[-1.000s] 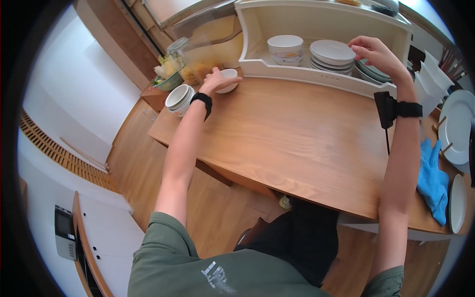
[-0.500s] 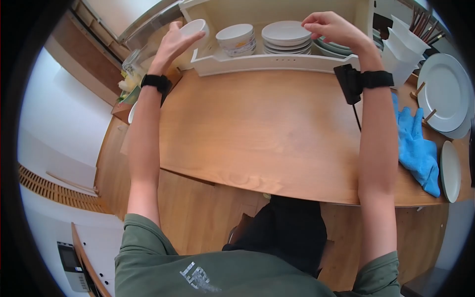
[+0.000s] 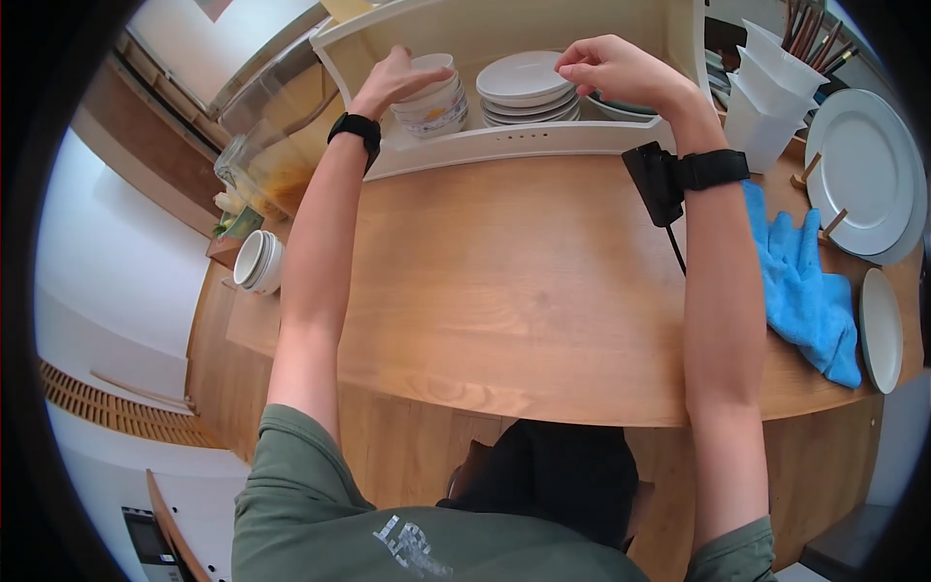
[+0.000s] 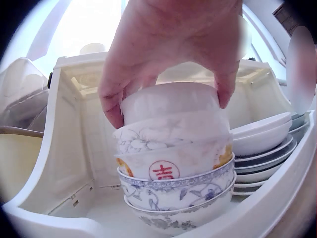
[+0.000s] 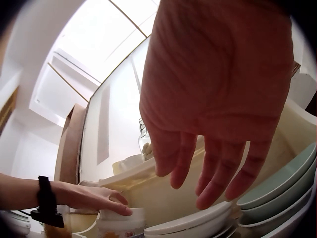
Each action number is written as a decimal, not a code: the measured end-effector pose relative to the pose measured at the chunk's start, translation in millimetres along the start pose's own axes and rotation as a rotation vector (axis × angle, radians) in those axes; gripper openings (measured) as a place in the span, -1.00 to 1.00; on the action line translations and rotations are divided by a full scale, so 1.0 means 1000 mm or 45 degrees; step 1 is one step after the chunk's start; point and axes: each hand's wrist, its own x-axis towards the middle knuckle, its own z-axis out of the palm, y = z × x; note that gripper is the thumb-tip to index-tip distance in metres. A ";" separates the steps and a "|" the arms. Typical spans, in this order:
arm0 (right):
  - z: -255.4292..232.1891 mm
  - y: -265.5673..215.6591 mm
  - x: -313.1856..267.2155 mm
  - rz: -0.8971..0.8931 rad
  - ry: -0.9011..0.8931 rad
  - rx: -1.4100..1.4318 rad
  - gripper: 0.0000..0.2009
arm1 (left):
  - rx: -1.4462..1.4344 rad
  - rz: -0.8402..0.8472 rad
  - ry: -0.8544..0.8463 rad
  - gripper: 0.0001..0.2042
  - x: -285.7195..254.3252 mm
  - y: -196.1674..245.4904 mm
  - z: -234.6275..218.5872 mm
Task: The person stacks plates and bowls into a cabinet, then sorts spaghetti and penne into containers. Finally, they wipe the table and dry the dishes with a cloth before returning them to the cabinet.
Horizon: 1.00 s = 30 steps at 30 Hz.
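Note:
My left hand [image 3: 393, 80] grips a small white bowl [image 4: 171, 101] by its sides, thumb on one side and fingers on the other. That bowl sits on top of a stack of patterned bowls [image 4: 176, 191] inside the white rack [image 3: 495, 145]. My right hand [image 3: 621, 70] hangs with relaxed fingers above the right edge of the stacked white plates [image 3: 524, 76]; in the right wrist view its fingers [image 5: 213, 191] hold nothing. Greenish dishes [image 5: 280, 181] stand beside the plates.
More white bowls [image 3: 254, 262] are nested at the table's left edge. To the right lie a blue glove [image 3: 810, 301] and a pale plate [image 3: 881, 330], near upright white plates [image 3: 863, 175] and white containers [image 3: 761, 116]. A glass jar [image 3: 247, 175] stands at the back left.
My left hand has carried the white bowl from the table's left side up and right onto the rack's bowl stack. My right hand stays near the plates.

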 end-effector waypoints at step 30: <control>0.016 -0.031 0.003 -0.101 -0.142 -0.020 -0.78 | 0.038 -0.744 -0.071 0.14 -0.246 -0.199 -0.125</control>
